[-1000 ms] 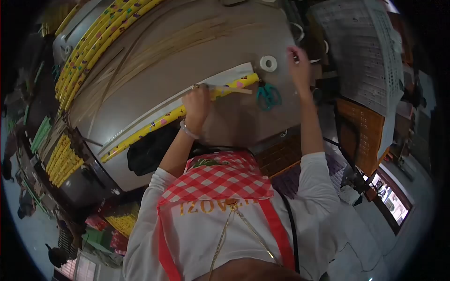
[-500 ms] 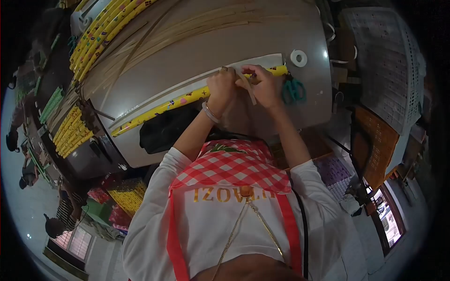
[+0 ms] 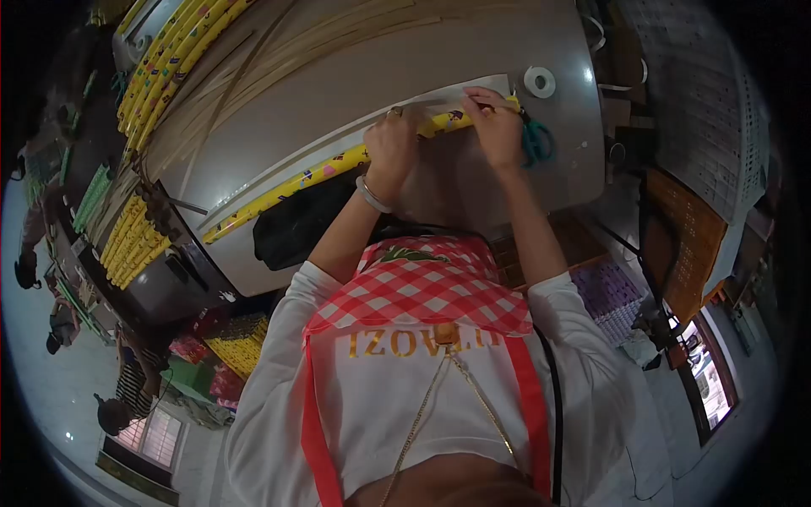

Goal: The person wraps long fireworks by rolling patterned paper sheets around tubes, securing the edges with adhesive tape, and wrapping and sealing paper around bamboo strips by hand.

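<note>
the long yellow tube (image 3: 329,166) with a colourful print lies on the table (image 3: 557,182), in the upper middle of the frame. its long axis runs aslant, from the left of the frame, above the dark cloth-like thing (image 3: 291,224), up to the upper right; one end points down and left, the other up and right. a narrow white sheet (image 3: 496,82) lies just behind it, almost parallel.

the left hand (image 3: 393,145) is laid over the tube right of its middle, with the fingers folded down; i cannot tell if they are gripping the tube or only pressing on it. the right hand (image 3: 497,128) is bent over the tube near its upper right end, with the fingertips on or just above it. its thumb is hard to make out, so i cannot tell if this hand is pinching something.

the left hand covers one section of the tube, and the right hand covers most of its far end, of which only a small yellow bit shows. the scissors (image 3: 538,144) with teal handles are just beside the right hand; their blades are hard to make out. above them, in the upper right, lies a white tape roll (image 3: 540,82).

in the upper left, the bundle of yellow tubes (image 3: 173,72) and the thin pale strips (image 3: 325,49) are cut off by the top edge. the people at the left edge are small and dim.
</note>
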